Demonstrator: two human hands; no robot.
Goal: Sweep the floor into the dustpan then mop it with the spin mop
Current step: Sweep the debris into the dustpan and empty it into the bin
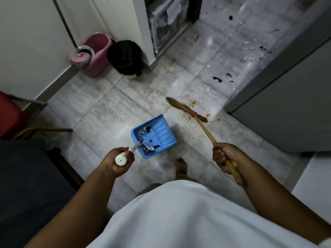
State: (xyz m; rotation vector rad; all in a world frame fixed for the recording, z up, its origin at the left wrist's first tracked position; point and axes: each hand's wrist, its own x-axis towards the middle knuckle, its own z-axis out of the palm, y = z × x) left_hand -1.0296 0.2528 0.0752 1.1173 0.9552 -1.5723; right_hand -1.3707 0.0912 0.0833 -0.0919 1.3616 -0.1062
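Left hand (119,162) grips the blue plastic dustpan's (153,136) white handle, right hand (226,156) the wooden-handled straw broom (188,110); sweeping underway, next gather orange crumbs (207,114) ahead.

Left hand (119,161): fist closed around a handle, forearm extended forward and bare. Right hand (224,157): fingers wrapped around a stick, knuckles up, forearm angled inward. One bare foot (181,167) is visible between the arms.
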